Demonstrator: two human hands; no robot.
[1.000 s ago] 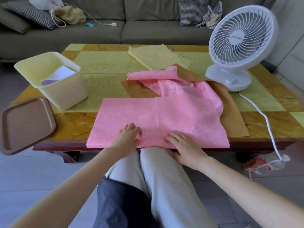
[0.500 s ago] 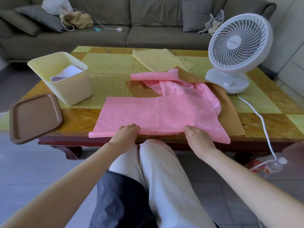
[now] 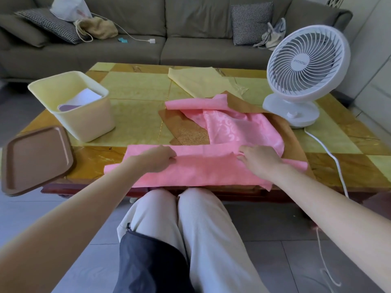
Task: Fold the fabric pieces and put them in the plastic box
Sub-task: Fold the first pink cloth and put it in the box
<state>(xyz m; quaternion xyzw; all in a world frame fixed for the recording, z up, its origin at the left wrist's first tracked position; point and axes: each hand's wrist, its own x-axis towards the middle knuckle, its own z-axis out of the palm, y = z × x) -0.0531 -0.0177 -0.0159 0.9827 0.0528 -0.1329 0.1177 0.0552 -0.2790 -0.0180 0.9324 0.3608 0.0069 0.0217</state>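
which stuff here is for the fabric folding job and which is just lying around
For the job: pink fabric, brown fabric, yellow fabric, plastic box, left hand and right hand gripping the pink fabric.
Lying about: fan, checked cushion, charger on the sofa.

matt pink cloth (image 3: 203, 168), glossy table (image 3: 135, 123), matt plastic box (image 3: 88, 121).

A single wide-angle head view looks forward and down, close over the person's pale-trousered knees (image 3: 196, 212), across the low yellow-and-brown chequered table (image 3: 137, 85) mid-frame, to the grey fabric sofa (image 3: 190, 28) along the top.
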